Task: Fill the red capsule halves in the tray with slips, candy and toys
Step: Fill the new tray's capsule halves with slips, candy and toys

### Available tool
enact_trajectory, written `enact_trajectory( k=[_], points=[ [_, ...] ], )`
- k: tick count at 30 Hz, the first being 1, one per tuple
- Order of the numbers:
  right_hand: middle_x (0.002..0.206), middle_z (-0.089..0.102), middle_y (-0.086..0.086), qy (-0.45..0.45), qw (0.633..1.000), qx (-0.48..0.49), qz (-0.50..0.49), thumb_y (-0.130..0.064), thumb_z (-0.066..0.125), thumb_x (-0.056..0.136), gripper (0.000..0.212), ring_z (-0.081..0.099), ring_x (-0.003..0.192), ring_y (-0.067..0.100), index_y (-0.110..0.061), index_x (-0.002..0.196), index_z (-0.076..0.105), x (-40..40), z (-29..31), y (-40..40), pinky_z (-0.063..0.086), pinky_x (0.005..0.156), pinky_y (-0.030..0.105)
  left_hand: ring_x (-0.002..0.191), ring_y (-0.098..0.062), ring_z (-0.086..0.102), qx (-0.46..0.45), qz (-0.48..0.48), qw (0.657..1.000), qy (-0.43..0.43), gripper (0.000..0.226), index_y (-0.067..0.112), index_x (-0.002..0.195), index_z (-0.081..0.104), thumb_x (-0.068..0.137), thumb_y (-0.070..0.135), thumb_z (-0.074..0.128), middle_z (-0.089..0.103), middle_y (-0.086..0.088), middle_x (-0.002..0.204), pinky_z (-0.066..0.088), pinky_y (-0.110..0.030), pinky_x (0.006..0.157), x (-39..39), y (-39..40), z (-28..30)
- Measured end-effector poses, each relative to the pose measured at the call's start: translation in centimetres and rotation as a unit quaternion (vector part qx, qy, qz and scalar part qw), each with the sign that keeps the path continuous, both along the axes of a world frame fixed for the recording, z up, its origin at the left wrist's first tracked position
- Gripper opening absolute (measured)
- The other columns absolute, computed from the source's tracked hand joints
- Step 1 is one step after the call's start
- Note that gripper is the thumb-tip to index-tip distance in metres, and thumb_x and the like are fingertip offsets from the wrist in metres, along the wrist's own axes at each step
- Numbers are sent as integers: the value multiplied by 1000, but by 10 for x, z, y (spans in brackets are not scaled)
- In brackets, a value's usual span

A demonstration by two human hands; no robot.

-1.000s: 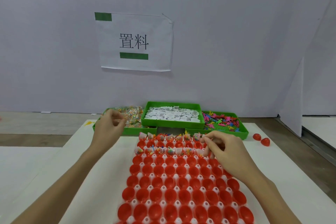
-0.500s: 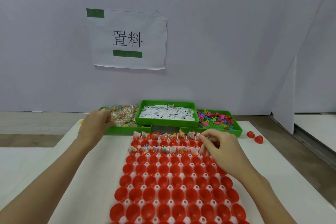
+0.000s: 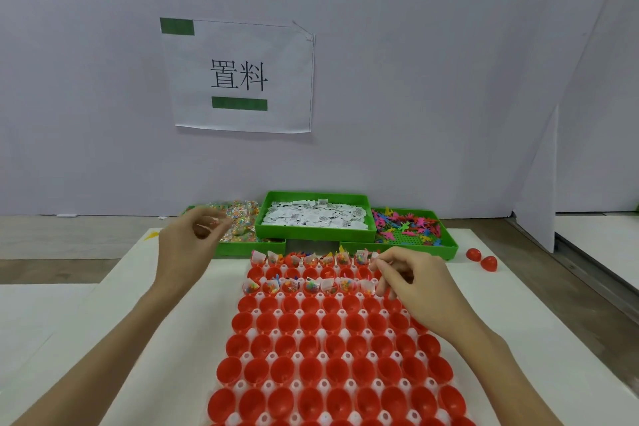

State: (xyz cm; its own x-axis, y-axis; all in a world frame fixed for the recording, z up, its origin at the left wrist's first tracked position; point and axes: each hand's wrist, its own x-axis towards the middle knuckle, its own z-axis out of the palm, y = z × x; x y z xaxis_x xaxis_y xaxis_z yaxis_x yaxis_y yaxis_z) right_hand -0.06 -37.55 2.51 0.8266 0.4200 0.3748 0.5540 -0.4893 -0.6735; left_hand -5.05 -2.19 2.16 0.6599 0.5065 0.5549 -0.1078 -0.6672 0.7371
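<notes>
Right hand (image 3: 415, 282) at tray (image 3: 242, 386) far edge; left hand (image 3: 188, 242) lifted clear.

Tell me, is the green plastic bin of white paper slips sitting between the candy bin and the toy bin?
Yes, the green plastic bin of white paper slips sits in the middle, with the candy bin on one side and the toy bin on the other.

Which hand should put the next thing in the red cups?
Probably the right hand. It hovers over the far right end of the capsule tray, fingers pinched beside the filled rows. The left hand is off the tray, up by the candy bin, holding what looks like a candy packet.
</notes>
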Motion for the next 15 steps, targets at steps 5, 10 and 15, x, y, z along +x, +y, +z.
enact_trajectory(
  k=[5,10,15],
  points=[
    [68,73,-14,7,1000,-3,-3,-23,61,101,15,68,63,4,-29,93,72,0,-1,0,51,68,12,80,-9,72,-147,-123,981,-18,16,33,89,81,82,19,84,78,6,86,57,-15,73,-36,-48,-13],
    [70,74,-11,10,1000,6,-11,-21,60,101,18,69,62,8,-30,92,73,4,-3,-4,53,65,14,80,-12,76,-162,-181,970,15,14,31,84,80,80,18,86,79,3,87,58,-15,73,-49,-65,-17],
    [87,74,-19,5,999,31,-34,-16,61,100,23,69,85,1,-34,96,74,5,-5,0,54,76,15,76,-23,76,-164,-227,960,26,15,19,84,74,86,7,81,76,-8,81,60,-23,73,-57,-62,-26]
  ],
)
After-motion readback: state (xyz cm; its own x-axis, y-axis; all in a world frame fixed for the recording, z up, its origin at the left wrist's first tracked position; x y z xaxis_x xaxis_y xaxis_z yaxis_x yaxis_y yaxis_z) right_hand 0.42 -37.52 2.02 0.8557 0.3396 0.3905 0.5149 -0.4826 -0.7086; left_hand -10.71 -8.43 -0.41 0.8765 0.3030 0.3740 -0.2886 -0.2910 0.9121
